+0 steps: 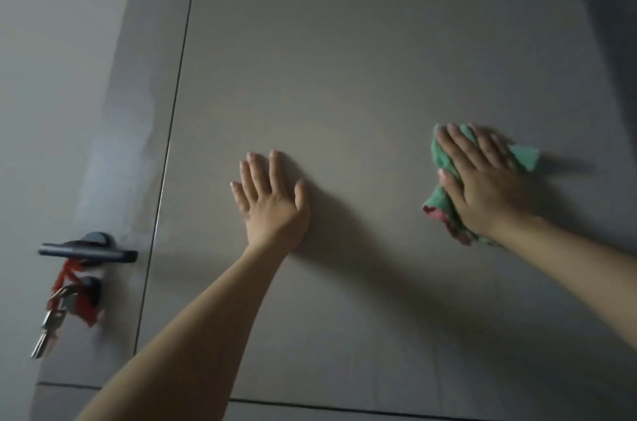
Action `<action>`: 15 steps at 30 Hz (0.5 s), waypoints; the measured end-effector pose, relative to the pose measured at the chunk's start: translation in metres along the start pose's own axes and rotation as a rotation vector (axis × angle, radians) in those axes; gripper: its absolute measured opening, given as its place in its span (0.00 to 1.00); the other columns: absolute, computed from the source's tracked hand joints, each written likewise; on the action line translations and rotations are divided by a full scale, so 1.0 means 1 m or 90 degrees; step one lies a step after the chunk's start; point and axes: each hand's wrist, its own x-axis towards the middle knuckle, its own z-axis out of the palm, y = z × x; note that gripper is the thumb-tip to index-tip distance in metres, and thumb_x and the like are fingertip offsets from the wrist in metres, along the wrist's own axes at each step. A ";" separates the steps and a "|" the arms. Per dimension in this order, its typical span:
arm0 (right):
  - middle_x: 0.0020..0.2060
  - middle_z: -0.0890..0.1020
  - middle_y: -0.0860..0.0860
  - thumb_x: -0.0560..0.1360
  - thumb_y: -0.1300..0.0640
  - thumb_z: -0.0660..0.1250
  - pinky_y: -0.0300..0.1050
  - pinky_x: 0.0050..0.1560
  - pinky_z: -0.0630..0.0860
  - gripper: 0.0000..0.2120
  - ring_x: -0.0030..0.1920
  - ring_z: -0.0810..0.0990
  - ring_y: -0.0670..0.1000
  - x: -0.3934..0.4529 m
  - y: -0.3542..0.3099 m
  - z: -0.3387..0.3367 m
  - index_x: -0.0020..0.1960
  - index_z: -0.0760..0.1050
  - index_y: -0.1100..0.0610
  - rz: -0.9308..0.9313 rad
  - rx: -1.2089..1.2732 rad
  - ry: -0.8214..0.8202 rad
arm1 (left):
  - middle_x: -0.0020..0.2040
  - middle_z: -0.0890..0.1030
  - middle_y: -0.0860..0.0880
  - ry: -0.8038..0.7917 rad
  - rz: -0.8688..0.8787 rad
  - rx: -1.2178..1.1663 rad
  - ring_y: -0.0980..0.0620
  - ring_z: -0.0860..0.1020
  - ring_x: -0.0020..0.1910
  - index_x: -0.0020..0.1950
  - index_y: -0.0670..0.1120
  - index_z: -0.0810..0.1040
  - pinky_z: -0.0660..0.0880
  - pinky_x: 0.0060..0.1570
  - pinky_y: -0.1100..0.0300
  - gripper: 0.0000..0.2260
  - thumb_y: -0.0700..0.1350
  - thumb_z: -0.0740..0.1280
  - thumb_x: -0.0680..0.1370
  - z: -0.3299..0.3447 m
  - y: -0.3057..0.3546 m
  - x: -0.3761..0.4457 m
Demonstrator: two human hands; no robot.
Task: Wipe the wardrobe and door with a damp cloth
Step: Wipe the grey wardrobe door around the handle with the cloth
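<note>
On the smooth, matte grey door [344,58], the right hand [482,182] presses a crumpled green cloth [444,158] flat with straight fingers, while the left hand [272,200] rests spread-fingered nearby, right of the dark lever handle [86,251] with dangling metal keys [48,327].

No text, label, brand, number or sign can be read anywhere in this view. The keys [48,324] hanging at the near left are too small and blurred to show any stamp.
</note>
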 end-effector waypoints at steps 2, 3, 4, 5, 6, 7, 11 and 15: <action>0.73 0.67 0.56 0.78 0.46 0.47 0.54 0.73 0.52 0.30 0.72 0.64 0.61 0.014 -0.005 0.004 0.75 0.61 0.58 0.117 0.005 0.032 | 0.78 0.39 0.45 0.009 -0.005 0.012 0.48 0.36 0.76 0.78 0.51 0.44 0.32 0.72 0.52 0.29 0.57 0.51 0.81 0.005 -0.001 0.001; 0.73 0.67 0.56 0.77 0.46 0.47 0.55 0.73 0.52 0.30 0.72 0.64 0.62 0.018 -0.020 0.009 0.75 0.61 0.59 0.166 0.008 0.048 | 0.78 0.39 0.45 0.008 -0.002 0.009 0.49 0.36 0.76 0.78 0.51 0.44 0.32 0.73 0.52 0.29 0.57 0.51 0.81 0.007 -0.002 0.003; 0.72 0.67 0.56 0.77 0.46 0.48 0.56 0.73 0.53 0.30 0.72 0.65 0.62 0.019 -0.041 0.014 0.75 0.62 0.59 0.181 0.017 0.057 | 0.78 0.39 0.45 0.005 -0.001 0.010 0.49 0.36 0.76 0.78 0.52 0.44 0.32 0.73 0.52 0.29 0.58 0.50 0.81 0.008 -0.004 0.003; 0.72 0.68 0.55 0.77 0.46 0.49 0.57 0.72 0.54 0.30 0.71 0.66 0.62 0.016 -0.064 0.016 0.74 0.63 0.59 0.139 0.028 0.059 | 0.78 0.39 0.45 0.003 -0.001 0.011 0.49 0.36 0.76 0.78 0.52 0.44 0.32 0.73 0.52 0.28 0.59 0.48 0.81 0.008 -0.005 0.003; 0.72 0.69 0.54 0.77 0.47 0.50 0.57 0.72 0.54 0.29 0.71 0.67 0.61 0.010 -0.084 0.017 0.74 0.64 0.58 0.051 0.036 0.050 | 0.78 0.39 0.46 0.004 0.001 0.010 0.50 0.36 0.76 0.78 0.52 0.44 0.31 0.72 0.52 0.29 0.60 0.46 0.80 0.009 -0.006 0.004; 0.72 0.69 0.53 0.77 0.47 0.51 0.57 0.72 0.55 0.28 0.71 0.67 0.60 0.000 -0.099 0.017 0.74 0.64 0.57 -0.059 0.040 0.025 | 0.78 0.39 0.46 0.004 0.002 0.010 0.50 0.36 0.76 0.78 0.52 0.44 0.31 0.72 0.53 0.30 0.62 0.44 0.79 0.009 -0.006 0.004; 0.73 0.67 0.50 0.78 0.46 0.53 0.52 0.72 0.54 0.27 0.73 0.63 0.54 -0.023 -0.063 0.008 0.74 0.63 0.52 -0.373 0.032 -0.077 | 0.78 0.39 0.46 -0.005 -0.005 0.001 0.51 0.36 0.76 0.78 0.53 0.45 0.31 0.72 0.53 0.28 0.60 0.47 0.81 0.008 -0.004 0.006; 0.72 0.68 0.51 0.77 0.47 0.52 0.52 0.72 0.54 0.28 0.72 0.66 0.56 0.001 -0.009 0.003 0.75 0.63 0.55 -0.123 -0.024 -0.011 | 0.78 0.38 0.47 -0.023 -0.001 -0.002 0.51 0.35 0.76 0.78 0.53 0.43 0.31 0.72 0.53 0.28 0.59 0.49 0.81 0.006 -0.002 0.006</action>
